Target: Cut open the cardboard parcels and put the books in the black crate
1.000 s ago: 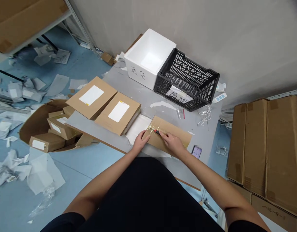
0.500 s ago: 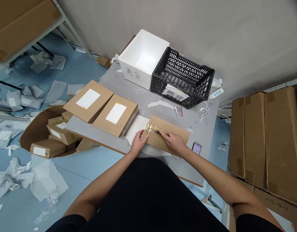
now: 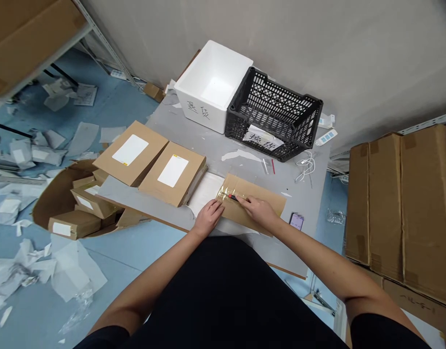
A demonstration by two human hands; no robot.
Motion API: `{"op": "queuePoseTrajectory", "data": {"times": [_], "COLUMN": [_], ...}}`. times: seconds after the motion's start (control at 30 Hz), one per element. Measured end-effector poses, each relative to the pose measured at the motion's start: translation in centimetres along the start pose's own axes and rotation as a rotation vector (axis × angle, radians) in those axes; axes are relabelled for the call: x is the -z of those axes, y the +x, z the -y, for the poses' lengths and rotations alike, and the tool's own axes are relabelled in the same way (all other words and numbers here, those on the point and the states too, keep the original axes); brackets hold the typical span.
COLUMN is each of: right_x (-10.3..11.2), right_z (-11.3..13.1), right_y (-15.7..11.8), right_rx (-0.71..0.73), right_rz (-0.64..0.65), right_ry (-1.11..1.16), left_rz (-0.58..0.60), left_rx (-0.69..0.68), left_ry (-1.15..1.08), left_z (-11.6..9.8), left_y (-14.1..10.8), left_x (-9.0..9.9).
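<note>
A flat cardboard mailer lies on the grey table, with clear tape across its left end. My right hand is shut on a small red-and-black utility knife, whose tip is at the taped strip. My left hand rests flat at the mailer's left edge, beside a white sheet. Its fingers hold no tool. Close by on the left lie two brown mailers with white labels. The knife's blade is hidden.
A white foam box and a black plastic crate stand at the table's back. Flattened cartons stack to the right. An open carton of labelled boxes sits at the left, with paper scraps on the blue floor.
The view has shifted slightly, so the table sits a little lower and further left. My left hand has slid slightly down the mailer's edge. The knife stays at the tape.
</note>
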State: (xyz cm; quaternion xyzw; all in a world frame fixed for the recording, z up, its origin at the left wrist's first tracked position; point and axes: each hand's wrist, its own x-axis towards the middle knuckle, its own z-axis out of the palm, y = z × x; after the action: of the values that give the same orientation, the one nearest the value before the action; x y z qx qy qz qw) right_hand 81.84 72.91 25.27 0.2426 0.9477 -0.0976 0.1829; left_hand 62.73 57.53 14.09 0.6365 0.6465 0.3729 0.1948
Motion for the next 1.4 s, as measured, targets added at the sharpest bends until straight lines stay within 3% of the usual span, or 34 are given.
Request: {"op": "queuePoseTrajectory", "data": {"times": [0.4,0.63,0.83,1.1,1.4], "right_x": [0.0,0.2,-0.1,0.1,-0.2], "right_z": [-0.2,0.0,-0.6,-1.1,-1.7], "right_y": [0.3,0.8,0.8,0.6,-0.2], "right_rx": [-0.003,0.020,0.019,0.014,0.031], "right_rz": [0.003,0.024,0.036,0.088,0.096], "right_ry": [0.028,0.011,-0.035,-0.061,-0.079], "left_rz": [0.153,0.183,0.140,0.073,0.082], "left_rx": [-0.082,-0.098,-0.099,-0.268,-0.272], "left_ry": [0.087,0.066,0.069,0.286,0.329], "left_z": [-1.3,-1.5,-1.2,-1.0,-0.8], "left_y": [0.6,1.1,0.8,1.0,0.9], "left_x": [0.8,1.1,0.7,0.5,0.5]}}
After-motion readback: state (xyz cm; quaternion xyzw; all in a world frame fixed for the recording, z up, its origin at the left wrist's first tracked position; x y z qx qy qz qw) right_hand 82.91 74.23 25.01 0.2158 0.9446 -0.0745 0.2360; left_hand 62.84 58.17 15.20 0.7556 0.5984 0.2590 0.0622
